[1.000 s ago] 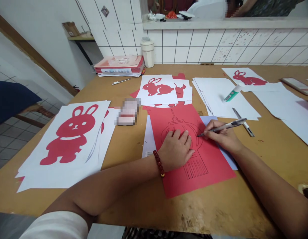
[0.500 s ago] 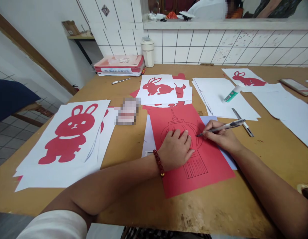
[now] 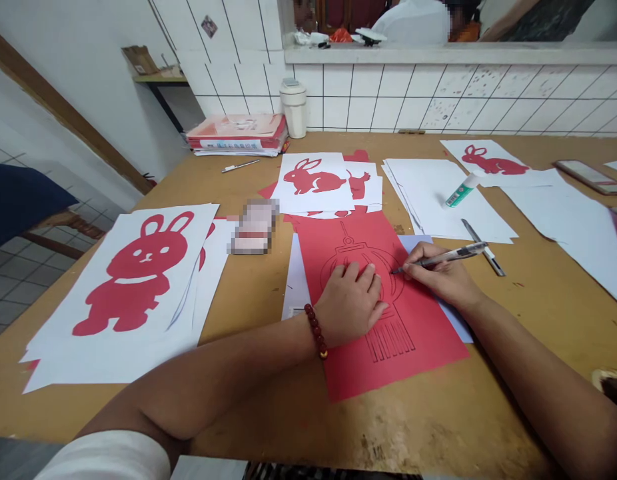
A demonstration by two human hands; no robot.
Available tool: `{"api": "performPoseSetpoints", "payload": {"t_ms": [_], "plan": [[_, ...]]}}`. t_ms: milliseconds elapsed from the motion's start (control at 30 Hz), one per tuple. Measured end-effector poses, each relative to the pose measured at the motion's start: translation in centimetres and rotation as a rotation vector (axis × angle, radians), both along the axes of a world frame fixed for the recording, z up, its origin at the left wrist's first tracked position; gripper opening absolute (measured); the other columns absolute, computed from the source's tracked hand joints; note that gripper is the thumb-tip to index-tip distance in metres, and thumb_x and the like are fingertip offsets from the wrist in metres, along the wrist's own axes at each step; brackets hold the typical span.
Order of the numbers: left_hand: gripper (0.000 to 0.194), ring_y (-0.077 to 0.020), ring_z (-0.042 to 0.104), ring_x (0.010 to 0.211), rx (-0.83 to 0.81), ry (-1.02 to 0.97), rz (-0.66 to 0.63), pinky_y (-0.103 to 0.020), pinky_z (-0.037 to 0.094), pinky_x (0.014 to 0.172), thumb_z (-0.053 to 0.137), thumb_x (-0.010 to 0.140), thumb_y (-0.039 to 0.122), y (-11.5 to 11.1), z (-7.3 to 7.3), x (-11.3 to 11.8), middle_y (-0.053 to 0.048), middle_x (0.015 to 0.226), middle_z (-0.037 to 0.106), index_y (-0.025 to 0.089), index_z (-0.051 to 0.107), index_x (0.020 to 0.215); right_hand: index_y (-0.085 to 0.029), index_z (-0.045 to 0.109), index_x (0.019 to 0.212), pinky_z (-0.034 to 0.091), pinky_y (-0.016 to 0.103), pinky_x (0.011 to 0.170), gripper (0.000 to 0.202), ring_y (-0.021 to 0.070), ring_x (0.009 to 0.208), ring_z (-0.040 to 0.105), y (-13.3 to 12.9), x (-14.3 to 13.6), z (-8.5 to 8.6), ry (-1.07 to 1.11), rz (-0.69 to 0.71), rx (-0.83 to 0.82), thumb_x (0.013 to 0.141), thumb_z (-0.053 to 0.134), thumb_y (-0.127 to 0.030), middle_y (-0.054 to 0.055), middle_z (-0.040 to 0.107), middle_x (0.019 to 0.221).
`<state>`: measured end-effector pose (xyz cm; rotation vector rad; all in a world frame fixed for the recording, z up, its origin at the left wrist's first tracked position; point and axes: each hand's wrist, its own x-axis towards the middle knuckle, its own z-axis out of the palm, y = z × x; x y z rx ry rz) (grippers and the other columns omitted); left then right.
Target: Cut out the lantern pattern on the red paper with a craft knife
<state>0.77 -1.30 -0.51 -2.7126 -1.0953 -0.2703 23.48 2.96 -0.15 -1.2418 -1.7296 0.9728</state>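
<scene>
A red sheet of paper (image 3: 423,340) lies on the table with a lantern drawn on it in dark lines, a tassel at its lower end. My left hand (image 3: 351,303) rests flat on the sheet, fingers stretched out, covering part of the lantern. In my right hand (image 3: 438,273) is a pen (image 3: 453,255), pinched near its tip. The tip meets the paper at the lantern's right side. Under the red sheet, a pale sheet (image 3: 292,283) shows at the left and right edges.
White sheets with red paper rabbits lie left (image 3: 143,280), at the back (image 3: 313,180) and far right (image 3: 493,160). A glue stick (image 3: 461,191) rests on white paper. Right of my pen is a craft knife (image 3: 483,248). A lidded cup (image 3: 293,110) stands near stacked paper packs (image 3: 236,133).
The view has shifted slightly. Both hands stay almost in place, with the pen tip still at the lantern's right side. A red edge now shows at the far right.
</scene>
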Motion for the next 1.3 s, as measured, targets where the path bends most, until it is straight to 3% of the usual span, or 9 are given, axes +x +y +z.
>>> {"api": "performPoseSetpoints", "payload": {"t_ms": [1300], "plan": [[0.051, -0.034, 0.056, 0.114, -0.001, 0.007, 0.003, -0.048, 0.045, 0.091, 0.044, 0.103, 0.043, -0.01, -0.15, 0.1, -0.015, 0.144, 0.057, 0.008, 0.06, 0.136, -0.023, 0.064, 0.075, 0.047, 0.032, 0.065, 0.012, 0.0176, 0.066, 0.059, 0.23, -0.03, -0.58, -0.02, -0.039, 0.026, 0.082, 0.071, -0.029, 0.002, 0.066, 0.07]]}}
